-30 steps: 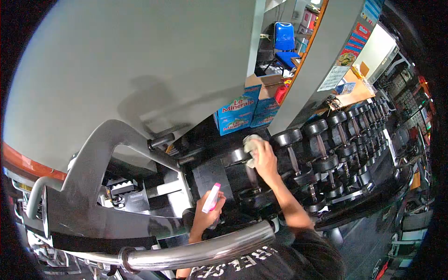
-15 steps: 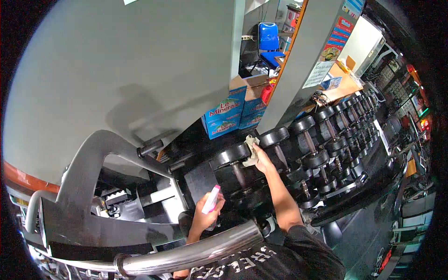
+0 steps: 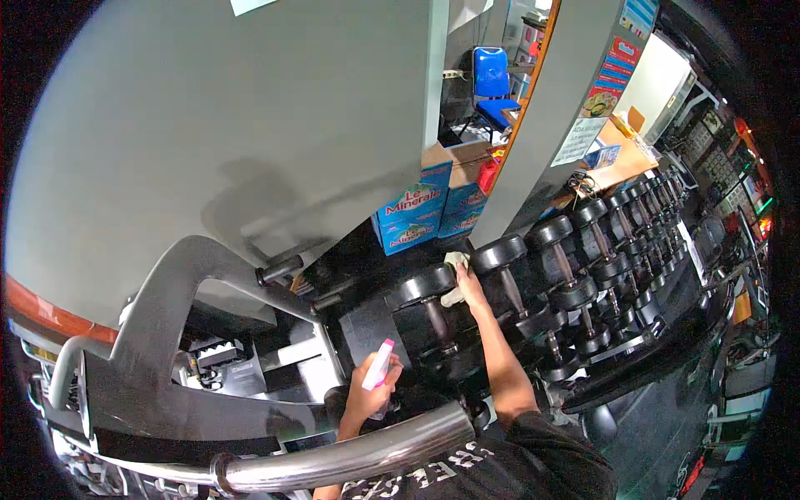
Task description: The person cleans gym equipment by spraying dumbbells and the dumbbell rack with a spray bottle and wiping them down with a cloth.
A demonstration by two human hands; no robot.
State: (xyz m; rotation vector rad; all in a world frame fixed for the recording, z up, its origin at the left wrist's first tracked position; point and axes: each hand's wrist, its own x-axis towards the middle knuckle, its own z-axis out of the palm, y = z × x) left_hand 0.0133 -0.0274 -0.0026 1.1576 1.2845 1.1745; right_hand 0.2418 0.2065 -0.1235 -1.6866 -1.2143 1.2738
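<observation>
The right hand reaches forward, arm extended, its grip bunched around a cloth beside a dumbbell; the left hand, nearer the body, grips a spray bottle.

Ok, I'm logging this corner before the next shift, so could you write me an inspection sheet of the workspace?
Surface: dark rack with pale metal rail, bearing rows of dumbbells.
Job's things: pink-and-white spray bottle; pale crumpled cloth at the round head of the nearest black dumbbell.
Clutter: blue printed cardboard boxes stacked beyond the rack.
Hands: left hand grips the bottle; right hand holds the cloth.
Cables: dark tangle, apparently cords, by the light wooden desk.
Surroundings: plain grey wall, blue chair, thick shiny metal tube in the foreground.
</observation>
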